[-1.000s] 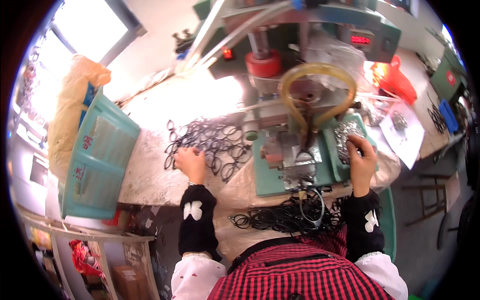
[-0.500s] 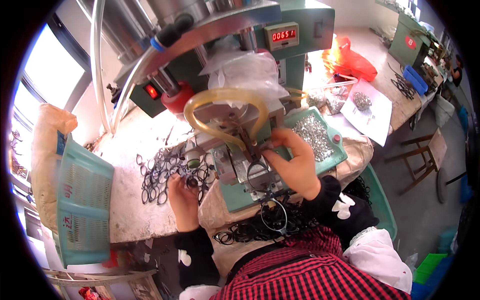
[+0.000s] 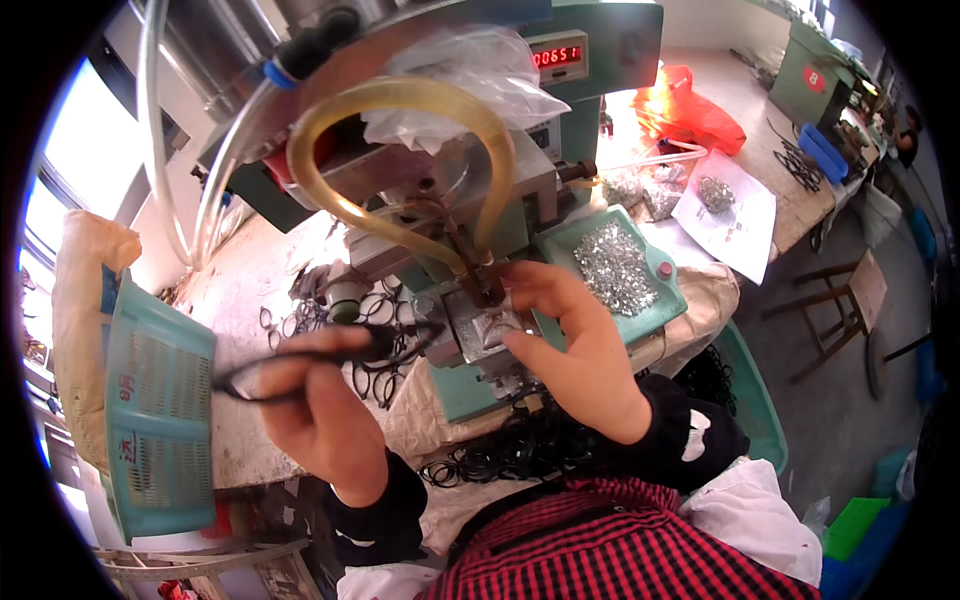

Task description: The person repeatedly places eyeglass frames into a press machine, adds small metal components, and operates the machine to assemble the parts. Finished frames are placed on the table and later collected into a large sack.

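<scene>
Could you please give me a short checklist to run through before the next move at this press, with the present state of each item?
1. Left hand holds a black ring in its grip: ok.
2. Right hand has its fingertips at the metal block under the press head: ok.
3. Fingers clear of the press head: not ok, they are right beside it.
4. Small metal part seated on the block: cannot tell, fingers hide it.
5. Metal parts in the green tray: ok, a pile is there.
6. Spare rings on the bench: ok.
</scene>
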Demonstrator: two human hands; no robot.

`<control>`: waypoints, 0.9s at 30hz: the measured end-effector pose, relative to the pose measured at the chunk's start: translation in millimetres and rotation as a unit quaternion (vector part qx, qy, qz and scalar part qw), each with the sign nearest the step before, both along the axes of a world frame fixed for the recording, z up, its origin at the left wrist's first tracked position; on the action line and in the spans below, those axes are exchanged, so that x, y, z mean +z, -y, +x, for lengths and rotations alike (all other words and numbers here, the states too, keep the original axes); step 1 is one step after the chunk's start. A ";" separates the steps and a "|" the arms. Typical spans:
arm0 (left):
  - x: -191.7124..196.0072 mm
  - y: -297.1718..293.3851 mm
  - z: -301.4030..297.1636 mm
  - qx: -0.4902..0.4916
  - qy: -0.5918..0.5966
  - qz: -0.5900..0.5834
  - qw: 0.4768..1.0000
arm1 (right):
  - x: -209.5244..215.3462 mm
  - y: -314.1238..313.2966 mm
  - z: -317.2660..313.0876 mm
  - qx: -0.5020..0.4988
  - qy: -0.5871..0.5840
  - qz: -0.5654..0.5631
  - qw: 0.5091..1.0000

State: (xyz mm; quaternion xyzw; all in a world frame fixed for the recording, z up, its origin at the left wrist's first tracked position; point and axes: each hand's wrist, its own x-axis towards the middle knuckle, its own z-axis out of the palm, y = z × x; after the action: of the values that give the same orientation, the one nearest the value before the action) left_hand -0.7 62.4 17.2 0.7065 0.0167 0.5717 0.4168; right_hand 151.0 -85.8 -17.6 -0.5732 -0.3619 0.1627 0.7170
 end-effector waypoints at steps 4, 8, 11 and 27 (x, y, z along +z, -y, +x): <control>-18.9 27.2 7.3 -0.001 -0.145 0.260 0.955 | -27.9 23.5 56.1 -0.106 0.339 -0.101 0.929; -45.8 32.6 21.4 -0.022 -0.172 0.390 0.904 | -97.5 42.5 106.5 -0.285 0.409 -0.280 0.820; -45.0 30.7 20.7 -0.022 -0.203 0.387 0.899 | -111.9 45.1 112.7 -0.267 0.388 -0.252 0.846; -55.8 31.2 -74.1 0.295 -0.195 0.200 0.914 | -95.1 52.8 98.4 -0.263 0.185 -0.134 0.937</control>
State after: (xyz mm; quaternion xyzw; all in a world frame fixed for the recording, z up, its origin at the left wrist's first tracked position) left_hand -74.8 31.1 -38.6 0.8354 0.1908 0.5109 0.0677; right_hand 249.4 -138.6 -112.6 -0.7588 -0.2990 -0.0932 0.5711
